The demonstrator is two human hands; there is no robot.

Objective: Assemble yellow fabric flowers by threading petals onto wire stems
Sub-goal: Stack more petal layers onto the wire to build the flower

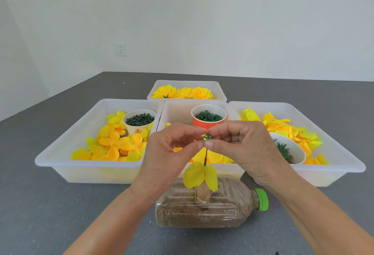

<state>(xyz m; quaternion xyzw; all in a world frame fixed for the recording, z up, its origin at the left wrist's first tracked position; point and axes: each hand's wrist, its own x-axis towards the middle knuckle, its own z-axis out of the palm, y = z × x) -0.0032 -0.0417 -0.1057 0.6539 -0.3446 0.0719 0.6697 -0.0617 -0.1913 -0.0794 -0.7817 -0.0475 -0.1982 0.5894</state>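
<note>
A thin dark green wire stem (205, 157) stands upright from a plastic bottle (202, 212) that lies on its side, filled with brown grains. Yellow fabric petals (199, 174) sit low on the stem. At the stem's top is a small green ring piece (207, 137). My left hand (168, 153) and my right hand (242, 145) meet there, thumbs and forefingers pinching the ring piece from both sides.
Four white trays stand behind the bottle: left tray (66, 153) with loose petals and a cup of green pieces (139, 120), middle tray with an orange cup of green rings (208, 116), right tray (344, 159) with petals and a white bowl (291, 149), far tray with finished flowers (184, 92).
</note>
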